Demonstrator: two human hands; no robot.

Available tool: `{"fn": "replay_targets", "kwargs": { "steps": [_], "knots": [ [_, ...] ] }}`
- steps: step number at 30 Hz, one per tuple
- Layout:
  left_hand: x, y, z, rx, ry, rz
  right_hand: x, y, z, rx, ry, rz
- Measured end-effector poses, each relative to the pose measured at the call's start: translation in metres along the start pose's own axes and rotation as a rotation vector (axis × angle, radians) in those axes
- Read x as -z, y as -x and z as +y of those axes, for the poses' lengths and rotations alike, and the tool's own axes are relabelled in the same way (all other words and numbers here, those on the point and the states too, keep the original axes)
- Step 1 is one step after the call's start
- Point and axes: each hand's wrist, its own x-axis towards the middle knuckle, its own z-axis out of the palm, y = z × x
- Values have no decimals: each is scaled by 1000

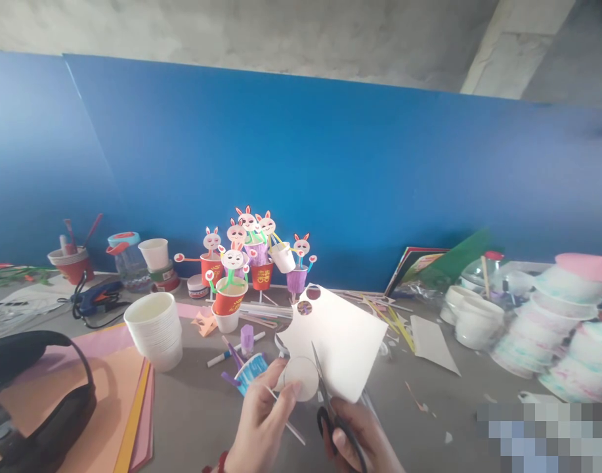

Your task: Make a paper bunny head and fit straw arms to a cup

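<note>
My left hand (261,414) pinches a pale round paper disc (305,378) between thumb and fingers. The disc lies over the lower left edge of a white sheet of card (354,335); whether the two are still joined I cannot make out. Two round holes pierce the sheet's upper left part, and curved cuts mark its left edge. My right hand (367,430) grips black-handled scissors (344,437), their blades pointing up along the disc's right side. Below my left hand a thin pale strip (295,431) sticks out. A blue-painted paper cup (251,373) lies tilted just behind that hand.
Several rabbit-faced cup figures (230,292) stand behind. Stacked white cups (155,328), orange paper (108,387) and black headphones (39,414) lie left. Painted bowls (561,315) are piled right, near white cups (478,322). A blue panel (330,177) closes the back.
</note>
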Motion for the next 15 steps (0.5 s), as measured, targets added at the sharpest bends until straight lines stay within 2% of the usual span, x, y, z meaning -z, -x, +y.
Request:
{"fn": "replay_targets", "kwargs": {
  "steps": [3,8,15],
  "knots": [
    [2,0,-2,3,-10,-15,-1,1,-3,2,-18,-3],
    [1,-2,7,-19,32,-54,-1,2,-2,-13,-20,12],
    [3,-2,7,9,-13,-20,4,3,21,-53,-61,-35]
  ]
}}
